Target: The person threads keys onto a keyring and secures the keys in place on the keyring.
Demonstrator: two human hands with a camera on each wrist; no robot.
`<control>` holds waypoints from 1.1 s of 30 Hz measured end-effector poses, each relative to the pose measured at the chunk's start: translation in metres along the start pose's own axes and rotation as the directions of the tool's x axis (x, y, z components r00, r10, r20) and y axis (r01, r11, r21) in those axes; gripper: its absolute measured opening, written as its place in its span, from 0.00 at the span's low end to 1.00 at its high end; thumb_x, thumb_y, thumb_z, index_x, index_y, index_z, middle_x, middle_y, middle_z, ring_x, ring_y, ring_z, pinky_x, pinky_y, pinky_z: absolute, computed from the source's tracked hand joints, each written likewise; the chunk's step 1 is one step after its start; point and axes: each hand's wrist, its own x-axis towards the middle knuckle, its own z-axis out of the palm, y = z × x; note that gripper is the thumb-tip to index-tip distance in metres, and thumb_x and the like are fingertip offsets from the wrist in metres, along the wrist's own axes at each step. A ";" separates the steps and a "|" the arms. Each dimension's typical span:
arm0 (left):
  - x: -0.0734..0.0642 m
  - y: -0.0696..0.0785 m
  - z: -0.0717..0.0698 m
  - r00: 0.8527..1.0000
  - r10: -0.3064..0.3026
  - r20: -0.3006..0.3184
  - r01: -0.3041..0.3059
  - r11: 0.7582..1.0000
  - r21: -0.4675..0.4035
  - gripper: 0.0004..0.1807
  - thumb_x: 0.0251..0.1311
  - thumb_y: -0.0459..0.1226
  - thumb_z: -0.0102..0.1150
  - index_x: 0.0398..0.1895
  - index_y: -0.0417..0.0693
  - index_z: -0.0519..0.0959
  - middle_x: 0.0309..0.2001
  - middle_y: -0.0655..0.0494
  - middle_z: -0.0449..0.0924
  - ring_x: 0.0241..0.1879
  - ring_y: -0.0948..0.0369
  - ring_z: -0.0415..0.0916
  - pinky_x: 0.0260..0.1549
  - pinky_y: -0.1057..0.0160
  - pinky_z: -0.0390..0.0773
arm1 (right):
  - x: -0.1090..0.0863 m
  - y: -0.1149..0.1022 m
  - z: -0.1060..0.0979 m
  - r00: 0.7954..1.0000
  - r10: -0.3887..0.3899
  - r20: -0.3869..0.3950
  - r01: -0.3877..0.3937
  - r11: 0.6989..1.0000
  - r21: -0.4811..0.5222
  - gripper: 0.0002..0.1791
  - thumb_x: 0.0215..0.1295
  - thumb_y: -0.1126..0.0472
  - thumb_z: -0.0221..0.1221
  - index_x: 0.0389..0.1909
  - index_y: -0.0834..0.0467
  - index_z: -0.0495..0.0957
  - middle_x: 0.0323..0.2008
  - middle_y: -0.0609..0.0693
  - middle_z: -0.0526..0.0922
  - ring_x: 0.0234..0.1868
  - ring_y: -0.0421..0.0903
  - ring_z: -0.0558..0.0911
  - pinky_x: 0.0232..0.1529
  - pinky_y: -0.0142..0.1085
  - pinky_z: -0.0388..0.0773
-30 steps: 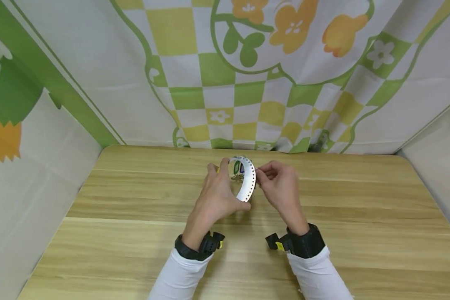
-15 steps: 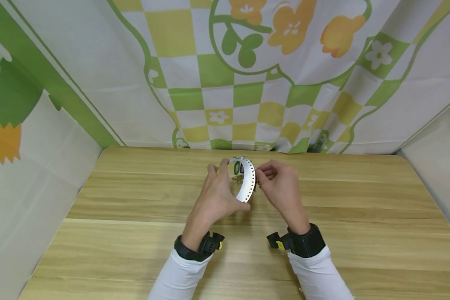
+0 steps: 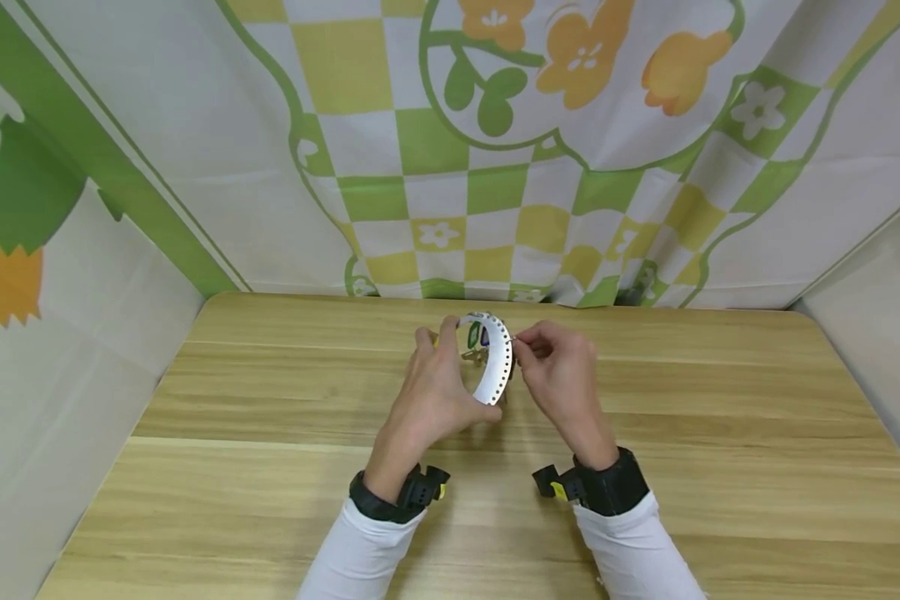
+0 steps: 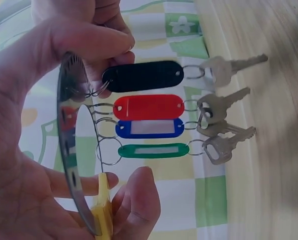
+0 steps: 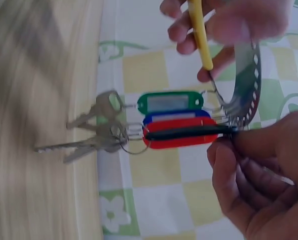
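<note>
My left hand (image 3: 431, 392) grips a curved metal band (image 3: 498, 367) with a row of small holes along one edge, thumb at its near end. A yellow piece (image 4: 104, 210) sits at the band's end beside the left fingers. On wire rings from the band hang a red key tag (image 4: 151, 107), a blue key tag (image 4: 150, 129) and a green key tag (image 4: 154, 150), each with keys (image 4: 214, 106). At the band's right side my right hand (image 3: 566, 375) pinches the ring end of a black key tag (image 4: 144, 76), which carries a key (image 4: 219, 70).
Both hands are above a wooden table (image 3: 232, 500), towards its back edge. Behind it hangs a green and yellow checked cloth (image 3: 435, 196) with flowers. Black wrist mounts (image 3: 607, 483) with small cameras sit above white sleeves (image 3: 637, 550).
Both hands stay in nearly the same place. The right fingertips shift slightly at the band's edge, and more of the thin wire ring shows between them now.
</note>
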 end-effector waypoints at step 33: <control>0.000 0.001 0.001 1.000 -0.024 -0.005 0.024 0.999 -0.022 0.72 0.28 0.42 0.88 0.79 0.42 0.52 0.67 0.30 0.57 0.58 0.40 0.70 0.56 0.45 0.75 | 0.001 0.007 0.003 0.996 0.091 0.018 -0.093 0.987 0.128 0.02 0.61 0.72 0.68 0.31 0.68 0.85 0.27 0.58 0.87 0.24 0.49 0.86 0.26 0.35 0.82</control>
